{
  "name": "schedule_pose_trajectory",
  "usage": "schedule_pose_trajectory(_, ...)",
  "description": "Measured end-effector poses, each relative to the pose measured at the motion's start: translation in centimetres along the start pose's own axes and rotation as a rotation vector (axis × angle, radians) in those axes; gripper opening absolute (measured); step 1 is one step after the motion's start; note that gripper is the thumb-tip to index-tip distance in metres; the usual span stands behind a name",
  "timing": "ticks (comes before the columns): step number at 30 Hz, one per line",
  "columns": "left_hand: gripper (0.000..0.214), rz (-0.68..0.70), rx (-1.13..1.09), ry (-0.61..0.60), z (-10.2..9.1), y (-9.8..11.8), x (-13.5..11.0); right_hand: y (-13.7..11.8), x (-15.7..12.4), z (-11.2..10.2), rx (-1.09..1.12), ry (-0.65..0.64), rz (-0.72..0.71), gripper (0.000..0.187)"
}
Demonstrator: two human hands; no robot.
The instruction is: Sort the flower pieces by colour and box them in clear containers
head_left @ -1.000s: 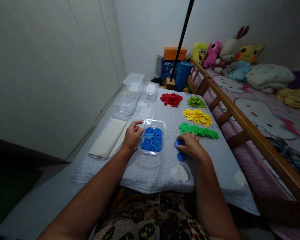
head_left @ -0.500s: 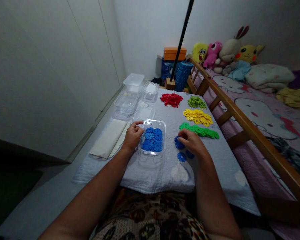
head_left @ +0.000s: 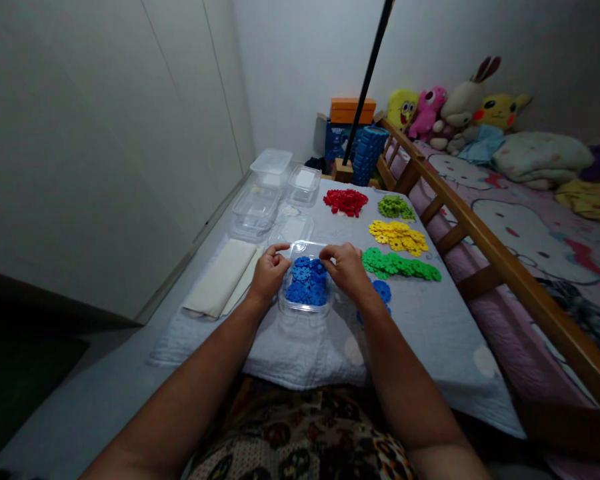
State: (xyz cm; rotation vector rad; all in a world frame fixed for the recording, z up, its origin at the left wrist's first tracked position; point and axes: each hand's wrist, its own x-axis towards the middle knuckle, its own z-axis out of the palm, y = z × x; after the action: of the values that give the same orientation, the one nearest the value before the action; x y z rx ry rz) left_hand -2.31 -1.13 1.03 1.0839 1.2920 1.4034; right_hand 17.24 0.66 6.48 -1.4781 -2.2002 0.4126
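A clear plastic container [head_left: 304, 309] stands near the front of the cloth-covered table, holding many blue notched plastic discs [head_left: 305, 285]. My left hand [head_left: 270, 272] grips its left side, thumb and fingers at the rim. Over the right side of the same container, my right hand [head_left: 347, 268] pinches a blue disc whose edge blends with those below. Beyond the right wrist lie a few loose blue discs [head_left: 382, 291], partly covered by the forearm. A row of green discs [head_left: 403, 265] is just past that hand.
Yellow discs [head_left: 399, 237], light green pieces [head_left: 396, 207] and red pieces [head_left: 345, 201] lie in piles further back. Other clear containers [head_left: 256, 208] and lids are at the back left. Folded beige cloth [head_left: 223, 277] lies left. A wooden bed rail [head_left: 510, 250] borders the right.
My right hand has moved left from the loose blue discs to the container, carrying a blue disc. The left hand has stayed at the container's side.
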Motion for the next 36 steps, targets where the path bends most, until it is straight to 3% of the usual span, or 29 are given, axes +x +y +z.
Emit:
schedule_pose_trajectory(5, 0.042, 0.008, 0.007, 0.000, 0.0, -0.1, 0.1, 0.5, -0.2, 0.6, -0.092, 0.005, 0.018, 0.019)
schedule_pose_trajectory(11, 0.044, -0.011, 0.006, 0.010, 0.0, -0.1, 0.0, 3.6, -1.4, -1.5, -0.016, 0.130, 0.007, 0.019)
schedule_pose_trajectory(19, 0.043, -0.001, 0.019, 0.011, -0.1, -0.1, 0.0, 8.5, -6.7, -3.8, -0.125, 0.070, 0.045, 0.028)
schedule_pose_trajectory(28, 0.043, -0.001, 0.020, 0.002, -0.1, 0.2, -0.1, 11.0, -13.8, -0.6, -0.239, 0.003, 0.169, 0.083)
schedule_pose_trajectory(32, 0.042, -0.005, 0.017, 0.002, -0.1, 0.2, -0.1, 11.2, -14.5, 0.3, -0.232, 0.004, 0.180, 0.087)
schedule_pose_trajectory(36, 0.042, -0.001, 0.022, 0.002, -0.1, 0.1, 0.0, 10.5, -14.0, 1.2, -0.195, 0.012, 0.137, 0.078)
